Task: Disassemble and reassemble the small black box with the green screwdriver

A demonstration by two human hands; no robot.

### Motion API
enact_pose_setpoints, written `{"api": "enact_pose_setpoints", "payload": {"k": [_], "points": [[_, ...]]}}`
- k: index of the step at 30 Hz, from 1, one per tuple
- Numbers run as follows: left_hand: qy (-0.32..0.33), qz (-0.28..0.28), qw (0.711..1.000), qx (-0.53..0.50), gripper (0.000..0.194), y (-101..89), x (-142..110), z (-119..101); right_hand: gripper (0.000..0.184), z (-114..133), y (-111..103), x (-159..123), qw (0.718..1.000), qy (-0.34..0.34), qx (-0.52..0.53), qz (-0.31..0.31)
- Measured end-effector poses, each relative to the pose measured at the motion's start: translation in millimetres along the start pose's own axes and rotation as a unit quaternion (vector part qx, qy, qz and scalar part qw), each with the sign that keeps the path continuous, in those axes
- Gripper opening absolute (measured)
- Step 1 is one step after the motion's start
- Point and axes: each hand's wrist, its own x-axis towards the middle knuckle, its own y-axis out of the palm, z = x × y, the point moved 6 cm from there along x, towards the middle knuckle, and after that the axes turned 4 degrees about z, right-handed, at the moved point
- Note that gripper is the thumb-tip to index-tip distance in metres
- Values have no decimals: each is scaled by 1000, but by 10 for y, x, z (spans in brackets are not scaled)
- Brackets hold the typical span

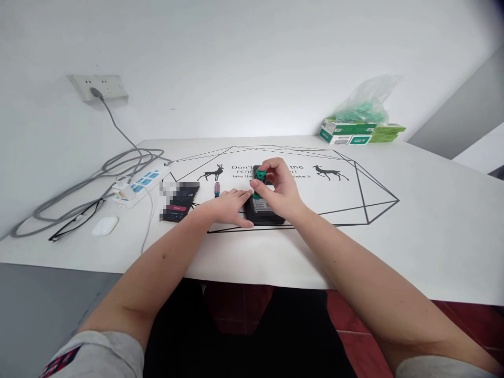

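A black, box-shaped device with a pale printed label, like a hard drive, lies flat on the white table mat. My right hand is closed round a green-handled screwdriver, which stands about upright over the device's left part. Its tip is hard to see. My left hand rests against the device's left side, with fingers stretched out and thumb apart near the lower corner. Part of the device is covered by both hands. Left of it, beyond my left hand, lies a small second screwdriver with a pinkish handle.
A phone, a white power strip with coiled grey cable, black glasses and a white earbud case lie at the left. Green-and-white boxes with a plastic bag on top stand at the back right.
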Motion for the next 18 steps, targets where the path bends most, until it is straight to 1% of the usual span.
{"api": "enact_pose_setpoints", "payload": {"k": [3, 6, 12, 15, 18], "points": [[-1, -4, 1000, 11, 108, 13, 23, 20, 20, -22, 15, -3, 999, 24, 20, 21], [0, -5, 1000, 11, 107, 18, 28, 24, 19, -16, 43, -10, 998, 31, 34, 41], [-9, 4, 1000, 1, 111, -13, -23, -18, 27, -14, 10, -4, 1000, 13, -16, 10], [-6, 2, 1000, 2, 109, -5, -11, -13, 26, -26, 4, -5, 1000, 21, -6, 11], [-1, -4, 1000, 10, 108, 14, 19, 13, 23, -16, 27, -14, 998, 34, 29, 33]]}}
